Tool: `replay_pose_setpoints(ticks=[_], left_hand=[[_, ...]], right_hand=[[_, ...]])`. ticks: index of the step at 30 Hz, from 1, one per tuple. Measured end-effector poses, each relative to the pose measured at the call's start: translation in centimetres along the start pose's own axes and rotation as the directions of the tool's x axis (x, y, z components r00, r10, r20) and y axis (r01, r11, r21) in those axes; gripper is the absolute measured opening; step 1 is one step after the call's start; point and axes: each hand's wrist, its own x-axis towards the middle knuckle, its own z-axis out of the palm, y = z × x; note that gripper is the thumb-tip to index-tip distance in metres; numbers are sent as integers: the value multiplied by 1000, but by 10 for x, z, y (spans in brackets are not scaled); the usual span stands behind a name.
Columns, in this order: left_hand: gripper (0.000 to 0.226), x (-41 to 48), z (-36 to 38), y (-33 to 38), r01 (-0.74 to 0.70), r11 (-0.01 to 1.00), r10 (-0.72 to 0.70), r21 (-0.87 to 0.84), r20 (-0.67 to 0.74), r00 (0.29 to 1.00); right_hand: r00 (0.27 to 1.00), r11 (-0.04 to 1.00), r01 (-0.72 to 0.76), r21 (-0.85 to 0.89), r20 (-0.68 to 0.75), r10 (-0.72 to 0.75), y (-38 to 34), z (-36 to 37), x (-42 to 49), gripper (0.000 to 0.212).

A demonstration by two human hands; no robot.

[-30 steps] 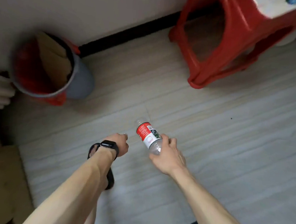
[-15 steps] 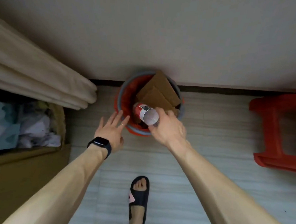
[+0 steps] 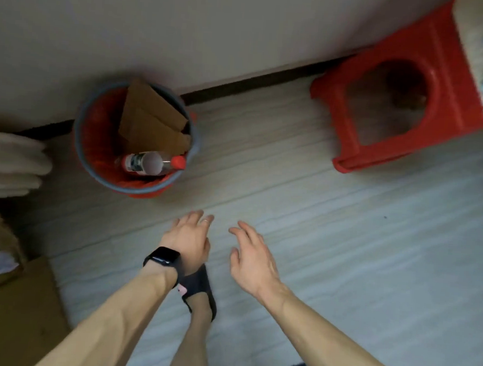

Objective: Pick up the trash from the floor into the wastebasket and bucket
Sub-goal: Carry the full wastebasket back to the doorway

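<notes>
Dropped from the right hand since a moment ago, the bottle lies inside the red bucket by the far wall, against the cardboard, while that hand and the left hand hover open-fingered and empty above the floor; this piece looks done, further trash unseen.

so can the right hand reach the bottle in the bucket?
Probably yes. The right hand is open and empty, and the bottle lies uncovered on top in the bucket, at its near rim; the cardboard stands behind it, not over it.
</notes>
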Motion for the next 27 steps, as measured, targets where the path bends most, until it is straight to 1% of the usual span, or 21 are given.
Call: replay_pose_setpoints(ticks=[2,3,4,6,8,9,11,12,13,15,16,18,19,21,22,23,25,26,27], left_hand=[[62,0,15,45,-82,994,80,66,35,996],[61,2,27,84,-138,984,132,115,61,989],[61,1,33,95,-156,980,148,128,67,987],[61,2,59,159,-241,951,222,194,111,969],[60,-1,82,206,-296,923,259,245,169,951],[60,-2,101,244,-344,897,288,279,221,932],[60,-9,130,297,-404,860,316,312,296,901],[60,-12,149,330,-441,833,329,334,342,880],[61,-13,157,342,-460,817,340,348,354,871],[61,-18,197,403,-538,753,377,380,421,825],[61,-19,203,413,-550,741,387,385,425,818],[61,-24,246,471,-622,666,409,412,495,767],[61,-27,260,489,-636,644,404,425,517,754],[61,-32,299,533,-673,590,397,446,566,723],[62,-35,315,549,-682,570,393,458,577,716],[62,-39,336,569,-699,543,391,466,596,701],[62,-45,369,599,-713,503,369,488,625,688],[62,-48,384,609,-720,487,362,493,636,681],[62,-50,407,628,-732,458,359,505,648,672]], right_hand=[[975,966,-218,141,-17,222,45,2,-31,48],[933,910,-346,230,-23,360,81,-3,-56,49],[902,869,-413,272,-11,432,92,-2,-65,49],[826,769,-525,363,3,563,152,-7,-107,48],[779,694,-569,440,19,627,192,-10,-139,48],[742,638,-586,499,14,671,224,-13,-165,47],[683,543,-607,580,32,730,269,-14,-198,45],[636,481,-619,621,37,771,296,-15,-220,44],[613,449,-622,641,43,789,306,-16,-227,44],[524,337,-635,695,67,849,362,-12,-268,45],[516,322,-630,706,71,854,371,-12,-274,46],[434,214,-620,754,102,895,426,-3,-314,47],[415,178,-602,779,114,903,443,0,-327,46],[348,71,-554,829,152,925,486,14,-361,45],[336,37,-527,849,168,927,500,19,-375,45],[307,-5,-509,861,187,933,521,29,-393,46],[247,-31,-473,881,166,955,552,40,-422,43],[203,-37,-456,889,144,969,566,46,-435,40],[140,-49,-413,909,116,983,588,54,-453,37]])
